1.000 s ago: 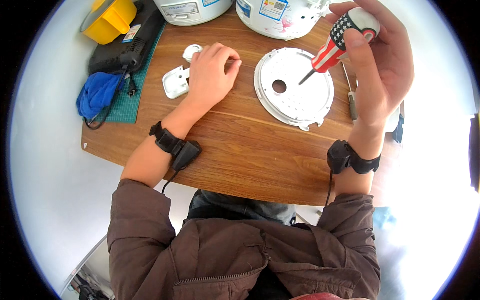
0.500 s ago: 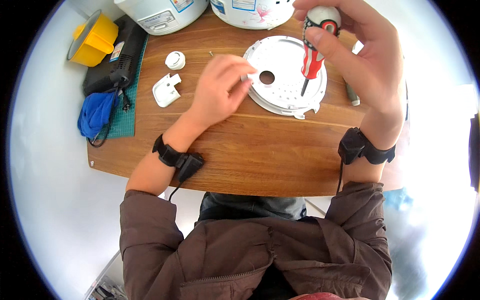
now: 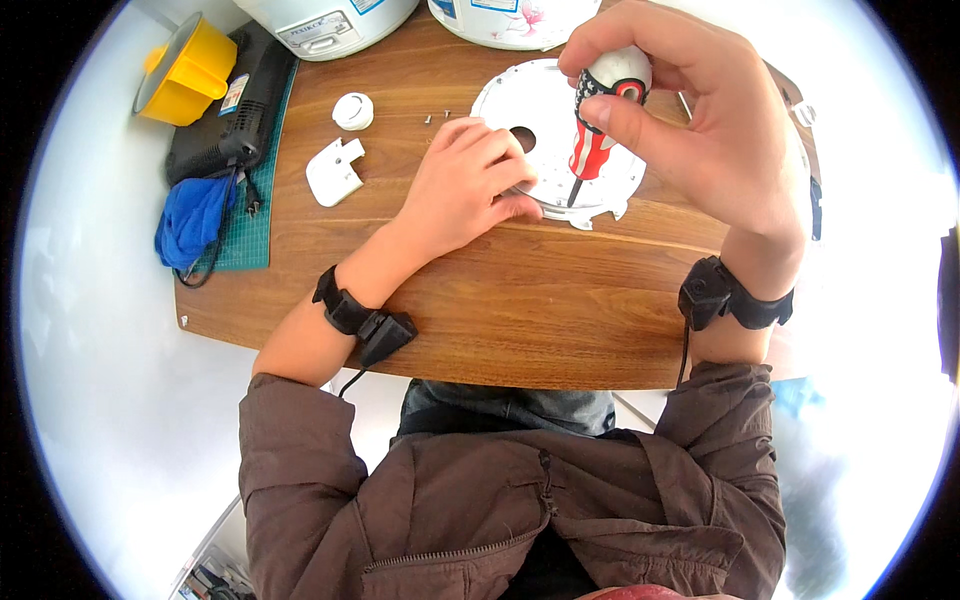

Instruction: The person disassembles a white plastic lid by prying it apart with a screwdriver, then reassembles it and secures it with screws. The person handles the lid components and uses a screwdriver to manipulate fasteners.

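Note:
A round white plastic cover with a dark round hole lies on the wooden table. My left hand is closed on its near left rim, fingers curled over the edge; the fingertips are partly hidden. Above the cover, my right hand grips a screwdriver with a ball-shaped white top and a red, white and black handle. Its shaft points down, the tip at the cover's near edge beside my left fingers. Two small screws lie just beyond my left hand.
To the left are a white round cap and a white bracket-like part. Farther left, a green mat bears a black device, a blue cloth and a yellow cup. White appliances stand at the back.
My left hand has moved right onto the cover's rim. My right hand has brought the screwdriver left and toward me. The cover has shifted slightly left; two screws show where one did.

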A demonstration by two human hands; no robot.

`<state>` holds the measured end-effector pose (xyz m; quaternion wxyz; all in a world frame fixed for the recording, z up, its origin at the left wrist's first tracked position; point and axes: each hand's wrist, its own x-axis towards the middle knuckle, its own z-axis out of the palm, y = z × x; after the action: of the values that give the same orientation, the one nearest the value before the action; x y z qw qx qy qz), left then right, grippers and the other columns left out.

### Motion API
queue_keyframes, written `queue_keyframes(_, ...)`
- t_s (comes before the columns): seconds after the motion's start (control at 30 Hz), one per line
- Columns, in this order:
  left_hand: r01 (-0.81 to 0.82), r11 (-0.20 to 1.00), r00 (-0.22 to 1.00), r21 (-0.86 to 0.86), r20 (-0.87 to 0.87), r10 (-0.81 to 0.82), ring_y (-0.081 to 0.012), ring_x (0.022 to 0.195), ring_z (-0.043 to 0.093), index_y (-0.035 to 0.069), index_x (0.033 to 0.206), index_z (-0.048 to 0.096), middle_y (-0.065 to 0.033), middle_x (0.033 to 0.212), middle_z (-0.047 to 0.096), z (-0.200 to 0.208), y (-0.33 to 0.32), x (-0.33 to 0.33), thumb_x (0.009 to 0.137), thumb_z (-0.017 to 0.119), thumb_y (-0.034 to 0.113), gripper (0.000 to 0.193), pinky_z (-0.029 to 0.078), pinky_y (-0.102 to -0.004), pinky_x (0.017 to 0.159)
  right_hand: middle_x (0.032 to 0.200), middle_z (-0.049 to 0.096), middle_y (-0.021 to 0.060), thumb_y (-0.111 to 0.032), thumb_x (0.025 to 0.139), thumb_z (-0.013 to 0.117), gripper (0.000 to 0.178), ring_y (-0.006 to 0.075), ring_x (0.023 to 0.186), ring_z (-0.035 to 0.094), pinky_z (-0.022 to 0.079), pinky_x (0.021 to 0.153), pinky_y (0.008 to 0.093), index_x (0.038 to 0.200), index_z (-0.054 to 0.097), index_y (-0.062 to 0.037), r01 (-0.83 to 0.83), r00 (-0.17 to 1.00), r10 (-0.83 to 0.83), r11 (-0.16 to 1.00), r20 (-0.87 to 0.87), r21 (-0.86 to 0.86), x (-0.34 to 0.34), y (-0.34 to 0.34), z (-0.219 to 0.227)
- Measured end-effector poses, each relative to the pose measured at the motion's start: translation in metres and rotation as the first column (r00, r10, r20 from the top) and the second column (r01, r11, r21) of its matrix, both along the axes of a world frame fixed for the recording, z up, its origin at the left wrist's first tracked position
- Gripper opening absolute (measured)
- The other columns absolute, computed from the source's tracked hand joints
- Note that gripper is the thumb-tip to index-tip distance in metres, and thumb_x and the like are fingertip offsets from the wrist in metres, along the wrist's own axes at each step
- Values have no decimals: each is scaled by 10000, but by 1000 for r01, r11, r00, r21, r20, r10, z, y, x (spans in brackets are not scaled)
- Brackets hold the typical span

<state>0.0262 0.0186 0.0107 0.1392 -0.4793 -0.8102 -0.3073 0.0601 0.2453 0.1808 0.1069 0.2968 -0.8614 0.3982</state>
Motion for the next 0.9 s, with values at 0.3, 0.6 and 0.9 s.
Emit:
queue_keyframes(0.3,-72,995,997,69,-9,73,-223,986,588,131,946,710,8,952,606,-3,1,2,791,830,167,200,403,-423,997,828,719,113,23,779,780,235,189,697,703,523,621,282,1000,703,0,-30,993,25,999,-113,-42,-8,-6,-8)
queue_keyframes(0.6,13,992,995,126,93,-25,-238,1007,589,119,996,731,-6,995,632,-5,2,3,817,802,97,193,417,-390,951,818,714,117,26,756,787,240,202,682,700,520,607,288,981,709,-4,108,989,-93,986,-119,128,8,-24,19)
queue_keyframes(0.9,20,994,996,112,89,-30,-234,1004,578,124,993,754,-1,991,632,-4,1,5,835,795,118,163,409,-381,933,817,713,117,14,752,791,242,206,678,693,514,603,291,981,717,-11,26,983,-9,995,-183,92,-5,-6,-4)
